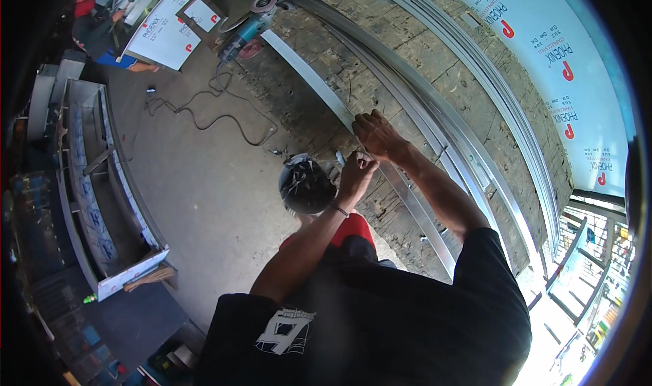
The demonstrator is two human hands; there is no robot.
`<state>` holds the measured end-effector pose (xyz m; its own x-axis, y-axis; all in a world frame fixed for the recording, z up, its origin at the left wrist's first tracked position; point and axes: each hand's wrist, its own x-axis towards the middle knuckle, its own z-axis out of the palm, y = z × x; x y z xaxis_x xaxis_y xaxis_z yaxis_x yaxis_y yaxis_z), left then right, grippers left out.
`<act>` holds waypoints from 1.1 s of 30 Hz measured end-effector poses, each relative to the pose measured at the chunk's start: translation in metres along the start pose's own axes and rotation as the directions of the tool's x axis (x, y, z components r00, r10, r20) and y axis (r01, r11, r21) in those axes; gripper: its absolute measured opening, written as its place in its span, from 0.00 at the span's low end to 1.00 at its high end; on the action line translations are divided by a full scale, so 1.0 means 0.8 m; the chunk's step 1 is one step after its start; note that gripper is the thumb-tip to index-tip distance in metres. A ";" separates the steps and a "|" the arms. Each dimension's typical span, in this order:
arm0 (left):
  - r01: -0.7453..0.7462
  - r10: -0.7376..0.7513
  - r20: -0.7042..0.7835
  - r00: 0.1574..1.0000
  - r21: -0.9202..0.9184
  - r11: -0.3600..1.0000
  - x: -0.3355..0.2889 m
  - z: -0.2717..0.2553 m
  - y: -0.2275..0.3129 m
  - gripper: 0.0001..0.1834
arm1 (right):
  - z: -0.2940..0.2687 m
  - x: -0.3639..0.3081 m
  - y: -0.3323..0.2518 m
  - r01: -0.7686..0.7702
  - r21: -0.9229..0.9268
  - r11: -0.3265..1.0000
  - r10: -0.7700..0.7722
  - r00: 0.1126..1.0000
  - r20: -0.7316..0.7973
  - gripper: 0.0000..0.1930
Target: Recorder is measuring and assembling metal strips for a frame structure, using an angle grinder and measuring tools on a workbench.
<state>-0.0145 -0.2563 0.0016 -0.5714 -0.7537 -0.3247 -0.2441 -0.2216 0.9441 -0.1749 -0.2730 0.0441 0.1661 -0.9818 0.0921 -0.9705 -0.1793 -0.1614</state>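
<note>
A long, narrow silvery metal strip (305, 72) lies along the worn wooden bench top, passing beneath my hands and running on toward my right side. My right hand (382, 136) is closed over the strip, its fingers curled at the edge. Just nearer to me, my left hand (356, 175) is closed with thumb and fingertips pinched together beside the strip. What the left fingers hold, if anything, is hidden. A small pale piece (340, 158) shows beside the left fingers. Below and left of that hand stands a round bucket (285, 190) with dark material inside.
A teal angle grinder (246, 36) lies at the bench's far end, its cord (224, 114) trailing over the floor. Long metal profiles (468, 60) and a film-covered sheet (543, 67) lie right. A metal trough (122, 203) stands left. Another person (95, 33) is far left.
</note>
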 end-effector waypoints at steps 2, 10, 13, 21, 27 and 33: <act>-0.136 0.141 -0.068 0.988 0.076 0.988 -0.007 0.011 0.003 0.23 | -0.002 -0.004 0.006 0.052 -0.018 0.998 -0.052 0.999 0.009 0.04; -0.051 0.053 -0.082 0.995 0.027 0.998 0.007 0.027 -0.007 0.30 | -0.016 0.050 0.013 -0.077 0.166 0.983 0.090 0.994 -0.069 0.05; -0.062 0.066 -0.064 0.996 0.069 0.996 0.007 0.029 -0.011 0.31 | -0.022 0.071 0.024 -0.161 0.155 0.975 0.172 0.983 -0.062 0.07; -0.022 0.025 -0.034 0.999 0.084 0.996 0.007 0.017 -0.012 0.27 | -0.049 0.130 0.018 -0.264 0.275 0.925 0.308 0.942 -0.133 0.11; -0.045 0.047 -0.026 0.999 0.057 0.997 0.018 0.043 -0.037 0.26 | -0.004 0.169 0.059 -0.314 0.438 0.842 0.372 0.927 -0.052 0.14; -0.102 0.098 -0.094 0.991 -0.043 0.994 0.011 0.052 -0.022 0.26 | -0.026 0.215 0.075 -0.239 0.770 0.591 0.505 0.855 -0.122 0.13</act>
<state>-0.0481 -0.2334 -0.0201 -0.5164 -0.8265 -0.2240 -0.1508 -0.1697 0.9739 -0.2085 -0.4510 0.0708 -0.3692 -0.9220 0.1168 -0.4785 0.0808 -0.8744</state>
